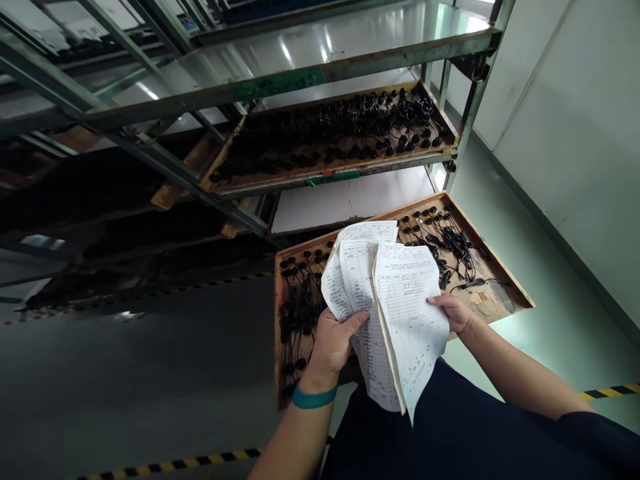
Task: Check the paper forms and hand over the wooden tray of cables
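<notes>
Several printed paper sheets (410,300), covered in tables and lines of text, are fanned out in front of my body. My left hand (336,339), with a teal band on its wrist, grips the left sheets, thumb on top. At the right edge of the papers, my right hand (454,310) pinches the front sheet between thumb and fingers. Beneath the papers is a shallow wooden tray (500,283) with black cables (457,250) ending in round black pieces. The sheets hide the tray's middle.
A green metal rack (210,97) stands ahead with several shelf levels. On one level sits another wooden tray (330,170) full of black cabled parts. A pale wall (575,127) rises at the right. Yellow-black tape (200,461) marks the floor.
</notes>
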A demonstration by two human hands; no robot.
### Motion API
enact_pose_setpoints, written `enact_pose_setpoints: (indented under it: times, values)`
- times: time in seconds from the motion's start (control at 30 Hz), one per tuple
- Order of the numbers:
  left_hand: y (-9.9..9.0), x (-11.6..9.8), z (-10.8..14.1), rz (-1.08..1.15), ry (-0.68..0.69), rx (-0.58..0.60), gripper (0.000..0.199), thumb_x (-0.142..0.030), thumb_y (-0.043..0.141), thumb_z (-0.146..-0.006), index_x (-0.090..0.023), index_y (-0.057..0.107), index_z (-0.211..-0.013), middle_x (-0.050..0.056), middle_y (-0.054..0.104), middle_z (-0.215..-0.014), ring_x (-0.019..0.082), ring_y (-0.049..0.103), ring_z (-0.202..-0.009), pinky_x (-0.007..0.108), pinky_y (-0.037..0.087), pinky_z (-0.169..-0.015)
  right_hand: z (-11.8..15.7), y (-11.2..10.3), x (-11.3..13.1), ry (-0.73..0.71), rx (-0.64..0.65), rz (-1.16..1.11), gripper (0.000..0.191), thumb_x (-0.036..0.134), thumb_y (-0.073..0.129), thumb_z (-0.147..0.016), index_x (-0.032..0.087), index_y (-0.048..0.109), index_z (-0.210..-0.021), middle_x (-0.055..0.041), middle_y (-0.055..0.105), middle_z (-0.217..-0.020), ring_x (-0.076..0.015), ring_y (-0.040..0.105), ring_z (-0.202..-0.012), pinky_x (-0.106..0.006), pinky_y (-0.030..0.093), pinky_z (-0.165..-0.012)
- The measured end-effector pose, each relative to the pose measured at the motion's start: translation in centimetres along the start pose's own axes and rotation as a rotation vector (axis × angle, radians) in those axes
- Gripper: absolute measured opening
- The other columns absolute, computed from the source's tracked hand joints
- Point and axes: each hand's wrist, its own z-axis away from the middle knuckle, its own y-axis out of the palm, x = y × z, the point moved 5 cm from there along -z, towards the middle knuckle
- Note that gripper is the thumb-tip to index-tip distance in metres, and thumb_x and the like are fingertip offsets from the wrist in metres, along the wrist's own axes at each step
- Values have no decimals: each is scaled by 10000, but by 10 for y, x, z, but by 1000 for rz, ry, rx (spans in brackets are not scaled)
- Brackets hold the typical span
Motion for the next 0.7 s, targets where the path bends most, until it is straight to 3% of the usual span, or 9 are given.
enact_pose_setpoints:
  times: [0.1, 0.2, 0.4, 0.57, 0.7]
  values:
    - [-1, -12, 4, -99, -18, 8, 507, -303, 1002, -563, -168, 814, -1013, 89, 818, -1063, 278, 758, -976, 400, 635, -881, -2, 6, 4, -4, 40, 10, 465, 258, 879, -717, 147, 752, -1150, -146, 762, -1228, -344, 714, -1168, -479, 591, -1042]
    - [-1, -26, 9, -247, -4, 31, 544, -345, 991, -594, -150, 794, -1062, 121, 802, -1131, 329, 739, -1076, 456, 624, -938, 1, 7, 14, -48, 0, 81, 420, 246, 884, -735, 157, 759, -1126, -137, 767, -1216, -331, 735, -1118, -460, 610, -997]
    - [-7, -33, 8, -250, 78, 36, 517, -483, 855, -792, -139, 761, -1167, 149, 781, -1185, 311, 738, -1087, 446, 600, -986, 13, 10, 43, -145, -91, 202, 421, 277, 884, -779, 169, 734, -1157, -132, 772, -1199, -323, 752, -1058, -470, 629, -950]
    - [-4, -10, 1, -206, 25, 14, 540, -544, 795, -836, -119, 749, -1166, 149, 782, -1164, 289, 733, -1067, 413, 594, -969, 11, 2, 49, -147, -138, 202, 582, 232, 902, -737, 207, 645, -1258, -123, 749, -1264, -324, 756, -1052, -459, 647, -904]
    - [7, 32, -3, -85, -138, 55, 586, -510, 883, -737, -123, 736, -1152, 139, 796, -1088, 305, 731, -1062, 404, 603, -918, -4, -22, 8, 105, -97, 172, 551, 213, 883, -733, 158, 655, -1231, -172, 739, -1267, -346, 757, -1049, -472, 653, -910]
